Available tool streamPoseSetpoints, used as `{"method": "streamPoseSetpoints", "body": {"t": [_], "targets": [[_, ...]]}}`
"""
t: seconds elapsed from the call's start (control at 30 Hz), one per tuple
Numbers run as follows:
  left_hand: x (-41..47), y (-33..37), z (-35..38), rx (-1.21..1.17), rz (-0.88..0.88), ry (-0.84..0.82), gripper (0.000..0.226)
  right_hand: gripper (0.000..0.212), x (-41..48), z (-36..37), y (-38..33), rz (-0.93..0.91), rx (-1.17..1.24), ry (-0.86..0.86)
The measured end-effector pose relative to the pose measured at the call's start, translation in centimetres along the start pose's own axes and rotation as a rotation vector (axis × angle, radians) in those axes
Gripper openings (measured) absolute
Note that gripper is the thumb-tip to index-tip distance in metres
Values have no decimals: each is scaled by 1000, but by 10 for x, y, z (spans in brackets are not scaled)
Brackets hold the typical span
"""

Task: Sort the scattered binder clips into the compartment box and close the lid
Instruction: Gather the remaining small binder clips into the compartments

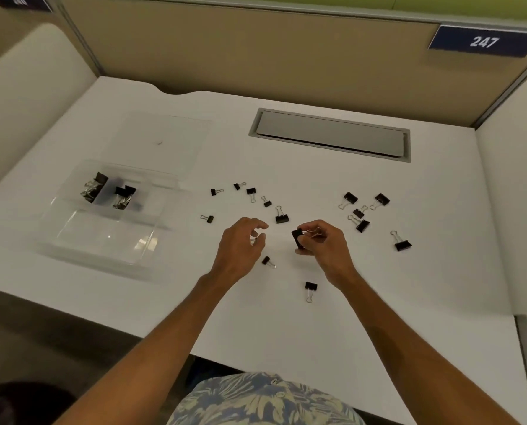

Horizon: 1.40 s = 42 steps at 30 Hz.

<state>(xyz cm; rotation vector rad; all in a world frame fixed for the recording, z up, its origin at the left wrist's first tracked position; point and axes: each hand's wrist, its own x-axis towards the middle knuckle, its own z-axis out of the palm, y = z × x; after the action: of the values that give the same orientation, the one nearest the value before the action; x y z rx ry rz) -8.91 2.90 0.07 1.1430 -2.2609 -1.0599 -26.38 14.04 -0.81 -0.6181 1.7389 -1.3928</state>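
Your clear compartment box [102, 240] sits open at the left of the white desk [286, 332], with its lid [164, 142] laid back and binder clips [96, 187] in its far compartments. Your left hand [240, 246] curls its fingers; whether it holds anything is unclear. Your right hand [323, 246] pinches a large black binder clip [297, 237]. Loose clips [402, 244] lie scattered around both hands.

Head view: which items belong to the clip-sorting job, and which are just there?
Job: clear compartment box; its open lid; clips already inside; scattered clips on the desk; one clip pinched by the right hand.
Just there: grey cable hatch; number plate 247; partition panel.
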Motion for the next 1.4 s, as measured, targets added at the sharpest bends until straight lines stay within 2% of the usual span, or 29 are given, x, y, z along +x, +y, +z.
{"method": "streamPoseSetpoints", "body": {"t": [0.3,0.57,0.77,0.97,1.2,1.4], "targets": [[20,-83,-106,60,51,115,21,38,21,133,-26,30,92,-73],[39,-167,-211,111,59,105,25,27,45,276,-49,24,36,-15],[59,-214,-273,177,8,88,27,21,69,362,-68,-57,-193,22],[72,-243,-302,204,10,63,30,16,97,419,-75,-154,-508,-11],[84,-256,-311,176,13,39,30,12,112,449,-71,-242,-798,-67],[91,-258,-310,173,15,14,29,13,119,456,-71,-259,-890,-85]]}}
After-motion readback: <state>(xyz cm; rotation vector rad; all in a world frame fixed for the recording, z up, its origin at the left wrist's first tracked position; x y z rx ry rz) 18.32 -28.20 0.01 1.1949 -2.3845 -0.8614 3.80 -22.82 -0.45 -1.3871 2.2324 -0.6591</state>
